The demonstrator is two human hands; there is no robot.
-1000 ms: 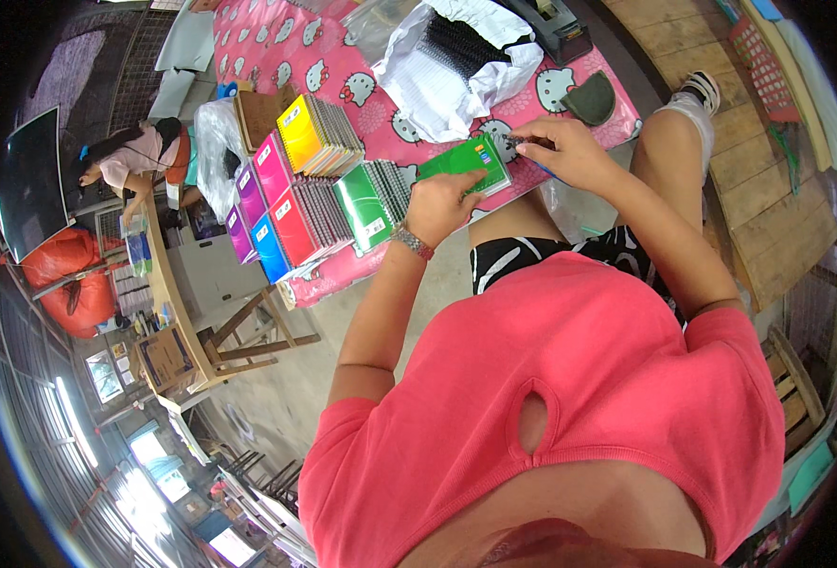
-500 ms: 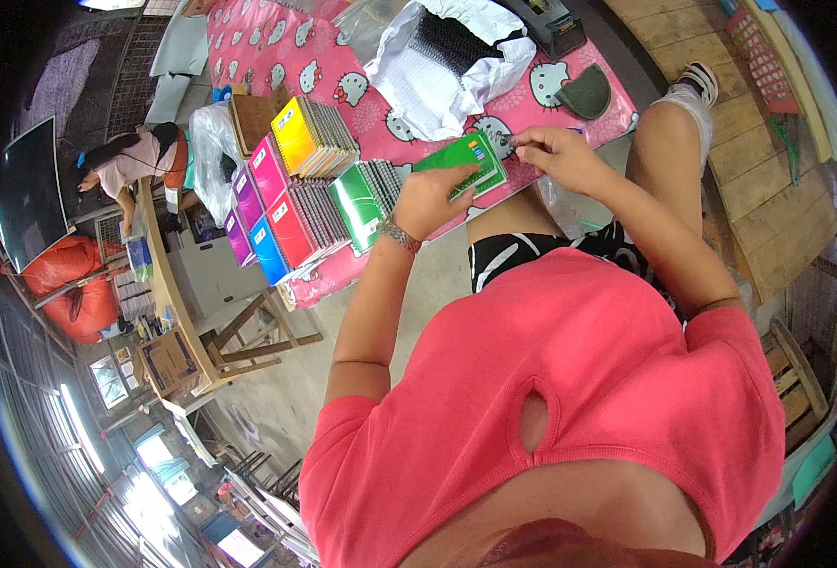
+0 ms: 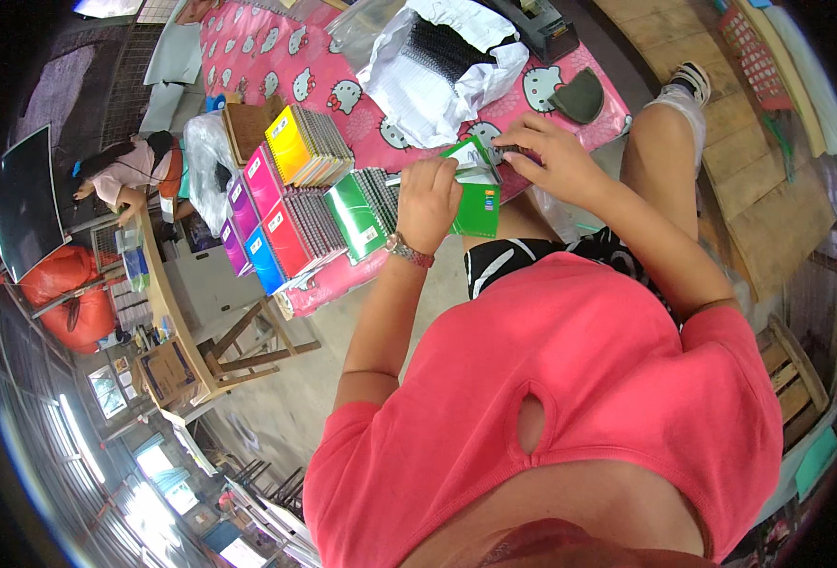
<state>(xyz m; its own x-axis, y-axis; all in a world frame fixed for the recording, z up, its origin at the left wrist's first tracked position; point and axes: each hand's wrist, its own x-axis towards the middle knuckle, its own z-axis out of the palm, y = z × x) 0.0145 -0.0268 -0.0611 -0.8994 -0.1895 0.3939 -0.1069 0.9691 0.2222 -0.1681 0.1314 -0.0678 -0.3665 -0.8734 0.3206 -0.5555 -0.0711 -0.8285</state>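
A green notebook (image 3: 476,210) lies opened at the near edge of the pink table, its cover hanging toward me. My left hand (image 3: 429,204) is closed on its left side, with a pale edge showing past the fingers. At the notebook's far right edge my right hand (image 3: 553,163) has its fingertips pinched together beside the binding. Something thin and dark shows at those fingers, too small to name. To the left of my left hand stand stacked spiral notebooks: green (image 3: 354,214), red (image 3: 291,232), yellow (image 3: 295,147), pink (image 3: 261,180), blue (image 3: 266,260) and purple (image 3: 236,243).
White paper wrapping (image 3: 418,90) holds a black mesh-like bundle (image 3: 447,52) beyond my hands. A dark green pouch (image 3: 578,97) and a black device (image 3: 542,28) lie on the patterned pink cover (image 3: 343,66). Another person (image 3: 134,170) is at a wooden table (image 3: 168,293) to the left.
The green notebook has gone from closed to opened, its cover now folded down toward me. My left hand has turned and shifted slightly right; my right hand stays near the binding edge.
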